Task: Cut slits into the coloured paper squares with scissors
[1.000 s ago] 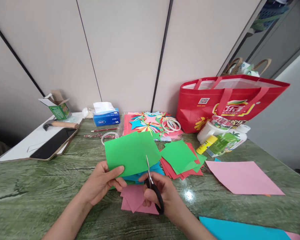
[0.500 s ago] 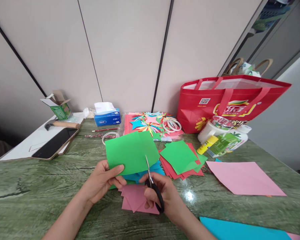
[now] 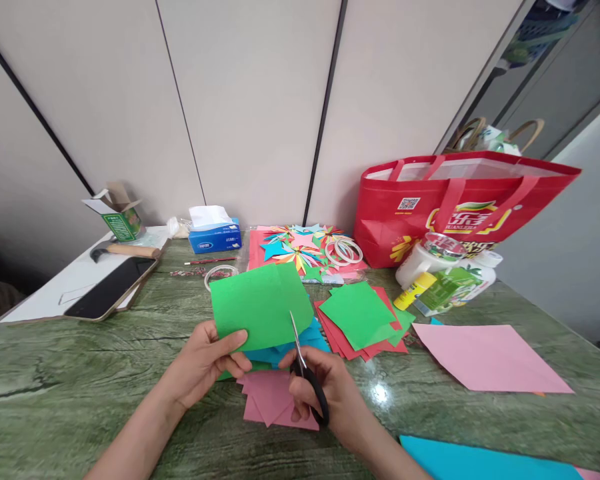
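A sheet of green paper [image 3: 255,303] is pinched at its lower left by my left hand [image 3: 210,357], thumb on top. My right hand [image 3: 320,387] grips black-handled scissors [image 3: 300,353], whose blades meet the lower right part of the green sheet. The strip right of the blades bends back. Beneath the sheet lie blue paper [image 3: 305,343] and pink paper pieces [image 3: 270,400], partly covered by the sheet and my hands. To the right, a green paper square [image 3: 357,313] rests on a stack of red paper [image 3: 337,333].
Pink paper [image 3: 495,357] and blue paper [image 3: 480,463] lie at right. A glue stick [image 3: 415,290] leans by a white mug [image 3: 417,263] before a red bag [image 3: 430,207]. Behind are paper stars [image 3: 300,257], tape rolls [image 3: 344,251] and a tissue box [image 3: 215,238]; a phone [image 3: 113,287] and hammer [image 3: 130,251] sit left.
The right end of the green sheet has bent further back along the cut. My hands and the scissors have hardly moved.
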{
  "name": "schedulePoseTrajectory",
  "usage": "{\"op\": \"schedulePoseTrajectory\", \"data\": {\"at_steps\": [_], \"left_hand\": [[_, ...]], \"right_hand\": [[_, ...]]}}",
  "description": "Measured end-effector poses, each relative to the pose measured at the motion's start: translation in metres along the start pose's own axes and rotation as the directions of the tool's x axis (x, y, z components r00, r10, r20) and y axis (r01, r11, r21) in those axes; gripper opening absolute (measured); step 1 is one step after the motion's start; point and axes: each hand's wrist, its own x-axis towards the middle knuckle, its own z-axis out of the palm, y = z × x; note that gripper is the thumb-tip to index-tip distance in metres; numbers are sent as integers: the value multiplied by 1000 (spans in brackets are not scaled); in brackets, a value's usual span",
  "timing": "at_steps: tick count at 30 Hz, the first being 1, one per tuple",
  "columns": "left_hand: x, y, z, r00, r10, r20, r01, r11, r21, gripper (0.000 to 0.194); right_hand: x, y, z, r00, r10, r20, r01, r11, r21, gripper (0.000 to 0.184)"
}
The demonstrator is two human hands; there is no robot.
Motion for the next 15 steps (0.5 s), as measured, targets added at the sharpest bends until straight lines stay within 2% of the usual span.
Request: {"op": "schedulePoseTrajectory", "data": {"at_steps": [15], "left_hand": [[0,-1,-3,1000,12,6,-12,1000,0,16]], "right_hand": [[1,2,0,1000,-2,-27,1,1000,-12,27]]}}
